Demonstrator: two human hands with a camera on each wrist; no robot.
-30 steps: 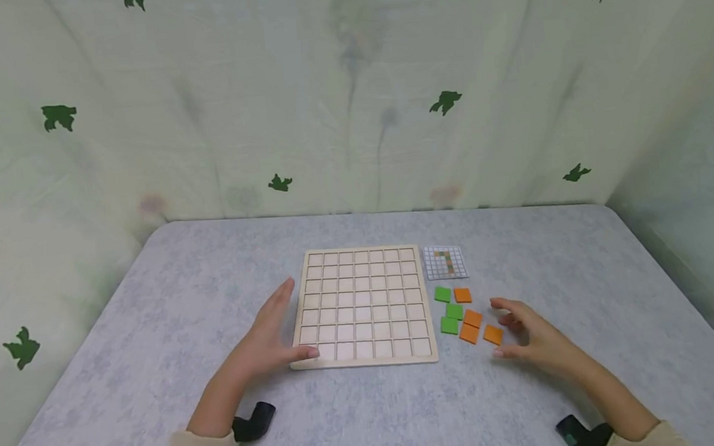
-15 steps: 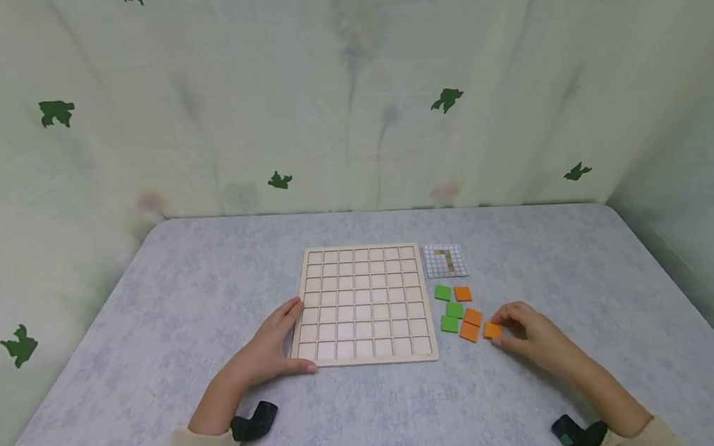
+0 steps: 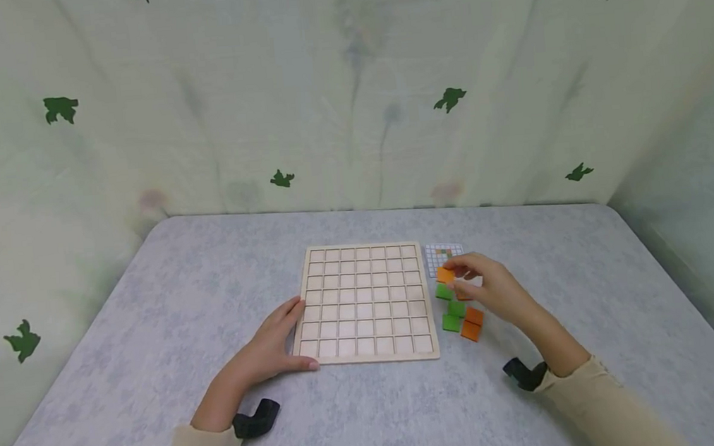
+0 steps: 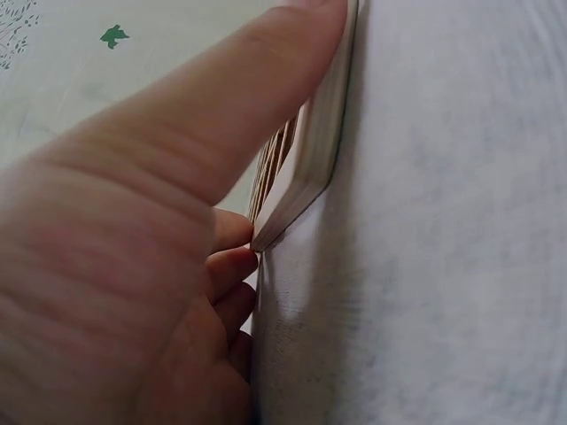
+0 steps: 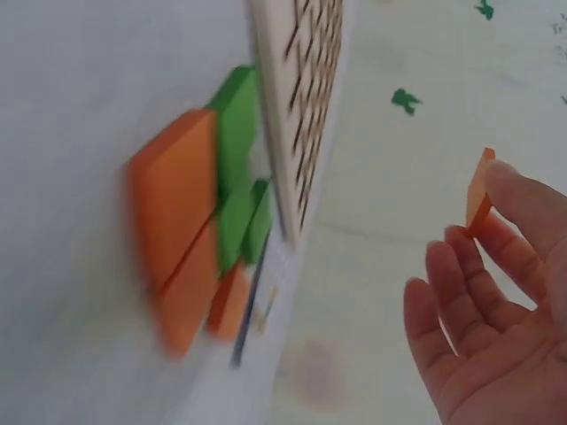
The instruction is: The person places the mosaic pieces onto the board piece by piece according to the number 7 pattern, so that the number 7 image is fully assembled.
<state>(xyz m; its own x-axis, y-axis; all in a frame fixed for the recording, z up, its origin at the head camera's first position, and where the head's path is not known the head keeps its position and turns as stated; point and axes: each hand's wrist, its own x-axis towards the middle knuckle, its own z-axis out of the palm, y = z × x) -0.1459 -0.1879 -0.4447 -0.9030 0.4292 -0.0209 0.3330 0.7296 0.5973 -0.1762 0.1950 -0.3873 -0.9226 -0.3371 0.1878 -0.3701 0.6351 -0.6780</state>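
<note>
A square wooden grid board (image 3: pixel 363 295) lies flat on the table. My left hand (image 3: pixel 268 345) holds its near left corner, thumb along the front edge and fingers at the left side; the left wrist view has the thumb (image 4: pixel 221 97) against the board's edge (image 4: pixel 306 177). Raised above the table, an orange square tile (image 5: pixel 479 197) is pinched between the thumb and forefinger of my right hand (image 3: pixel 495 292). Beneath and nearer me lie green tiles (image 3: pixel 451 322) and orange tiles (image 3: pixel 471 331), one orange tile partly hidden by the right hand.
A small pattern card (image 3: pixel 436 258), printed with a coloured grid, lies right of the board's far corner, partly covered by the right hand. Behind the table (image 3: pixel 374 420) hangs a pale curtain (image 3: pixel 321 98) with green bird shapes. Each wrist carries a black camera mount (image 3: pixel 256 419).
The right hand has taken the nearest right orange tile from the table and carried it away from me and leftward, toward the card. The left hand has closed in on the board's corner.
</note>
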